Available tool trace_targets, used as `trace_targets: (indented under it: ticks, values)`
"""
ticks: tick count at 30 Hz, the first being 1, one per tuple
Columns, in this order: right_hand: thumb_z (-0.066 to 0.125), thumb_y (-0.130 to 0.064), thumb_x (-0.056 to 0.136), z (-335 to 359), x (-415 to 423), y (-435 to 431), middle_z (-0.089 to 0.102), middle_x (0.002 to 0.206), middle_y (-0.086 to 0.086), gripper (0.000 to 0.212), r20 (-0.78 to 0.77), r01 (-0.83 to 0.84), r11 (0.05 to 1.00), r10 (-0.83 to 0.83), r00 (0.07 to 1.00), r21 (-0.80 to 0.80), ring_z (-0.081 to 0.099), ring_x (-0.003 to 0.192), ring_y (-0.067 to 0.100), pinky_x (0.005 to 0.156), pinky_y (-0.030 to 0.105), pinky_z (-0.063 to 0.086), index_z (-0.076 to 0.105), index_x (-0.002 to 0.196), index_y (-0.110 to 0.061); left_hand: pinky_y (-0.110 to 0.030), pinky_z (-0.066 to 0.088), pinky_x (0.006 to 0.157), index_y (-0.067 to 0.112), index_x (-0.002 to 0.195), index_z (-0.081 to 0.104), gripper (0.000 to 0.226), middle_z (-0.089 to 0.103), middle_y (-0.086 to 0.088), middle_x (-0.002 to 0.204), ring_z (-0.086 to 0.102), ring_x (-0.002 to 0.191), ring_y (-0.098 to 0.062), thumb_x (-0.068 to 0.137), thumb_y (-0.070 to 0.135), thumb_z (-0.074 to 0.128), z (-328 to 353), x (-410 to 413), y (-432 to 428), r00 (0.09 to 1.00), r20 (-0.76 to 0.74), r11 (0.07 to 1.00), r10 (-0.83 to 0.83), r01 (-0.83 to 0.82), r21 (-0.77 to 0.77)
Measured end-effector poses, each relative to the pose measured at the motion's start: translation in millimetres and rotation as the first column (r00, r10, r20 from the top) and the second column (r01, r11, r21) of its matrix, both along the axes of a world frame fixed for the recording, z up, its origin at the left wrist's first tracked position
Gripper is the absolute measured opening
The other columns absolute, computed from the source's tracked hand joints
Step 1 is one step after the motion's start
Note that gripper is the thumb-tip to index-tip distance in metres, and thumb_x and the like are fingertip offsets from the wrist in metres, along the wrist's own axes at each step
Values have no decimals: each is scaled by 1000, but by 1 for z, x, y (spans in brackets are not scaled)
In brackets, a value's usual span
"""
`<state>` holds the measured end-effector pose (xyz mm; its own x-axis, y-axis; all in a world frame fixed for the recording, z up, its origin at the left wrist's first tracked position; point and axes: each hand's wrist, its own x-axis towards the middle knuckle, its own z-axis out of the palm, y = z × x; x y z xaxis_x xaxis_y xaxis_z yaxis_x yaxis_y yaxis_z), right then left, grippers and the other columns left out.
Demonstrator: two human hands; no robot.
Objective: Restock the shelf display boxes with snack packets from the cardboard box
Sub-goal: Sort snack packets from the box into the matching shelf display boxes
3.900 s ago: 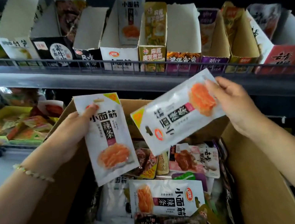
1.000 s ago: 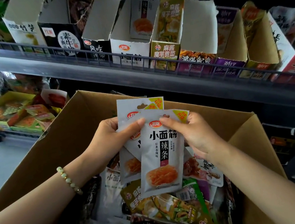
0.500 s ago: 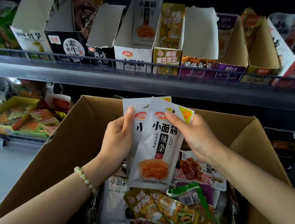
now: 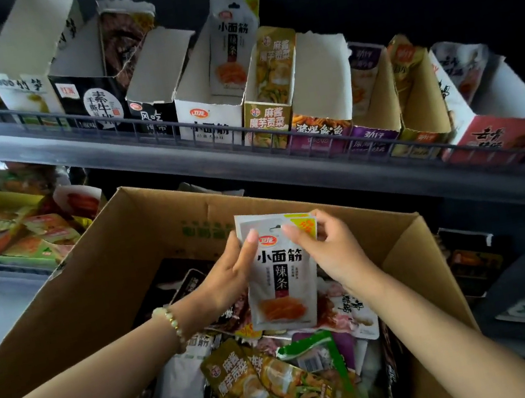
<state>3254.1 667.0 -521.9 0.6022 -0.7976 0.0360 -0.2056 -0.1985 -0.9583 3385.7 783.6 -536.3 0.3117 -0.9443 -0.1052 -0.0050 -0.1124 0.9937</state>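
The likeliest slip, I judge, is the back packet sliding out of my pinch as I lift. I hold the white packets [image 4: 281, 286] only near their top edge, and they are squared up, not bound. My left hand [image 4: 231, 270] curls round the upper left side, thumb on the front and fingers behind. My right hand [image 4: 328, 250] pinches the top right corner by the yellow tag. Both hands are clasped on the stack, which hangs upright over the open cardboard box [image 4: 118, 257], above the loose packets [image 4: 267, 378] lying in it. Up on the shelf [image 4: 179, 164], the white display box [image 4: 206, 118] with the same lettering holds a lone packet [image 4: 233, 40] leaning at the back. Its torn walls press close to its neighbours, so a crooked entry could snag, or drop the stack next door.
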Motion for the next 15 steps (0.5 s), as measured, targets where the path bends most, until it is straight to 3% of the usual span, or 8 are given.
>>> trace_targets:
  ticks: [1,4,6,8,11,15]
  values:
    - [70,-29,85,0,0,0,71,91,-1,23,-5,-8,1000,8,1000,-23,67,83,4,71,19,51,64,97,-10,-17,55,75,29,129,34,42,60,11,115,64,97,4,91,40,46,-8,0,2,999,7,998,-47,47,41]
    - [75,-21,81,-1,0,-5,70,94,-10,23,-34,-70,996,72,997,54,66,85,-1,71,15,50,62,101,-19,-22,55,84,27,138,20,79,59,8,124,62,106,1,81,21,75,-31,1,3,974,107,971,-202,184,154]
    - [80,-15,75,0,-1,-7,69,98,-12,35,-193,-184,979,198,961,85,66,89,2,73,13,51,63,105,-19,-19,53,87,29,142,17,90,56,15,125,60,108,3,77,22,79,-37,-1,1,962,174,969,-211,184,162]
    - [83,-16,72,4,-4,-11,70,101,-8,34,-335,-249,968,241,911,21,66,93,6,82,20,53,67,103,-18,-21,52,93,31,143,22,86,53,24,123,56,107,10,78,24,78,-35,-1,0,967,211,984,-145,118,135]
    - [83,-19,71,25,-10,-14,72,98,-11,33,-245,-222,975,215,945,2,68,89,2,79,20,54,67,99,-26,-29,53,94,37,139,29,77,58,21,124,58,111,7,79,25,77,-16,5,-3,961,246,991,-129,116,68]
    - [83,-16,66,67,-11,-22,75,97,-6,39,-33,-178,983,180,983,37,71,90,10,79,27,57,66,99,-25,-29,58,80,20,124,46,53,66,6,115,67,101,-5,79,25,75,31,16,-5,973,216,995,-85,95,-36]
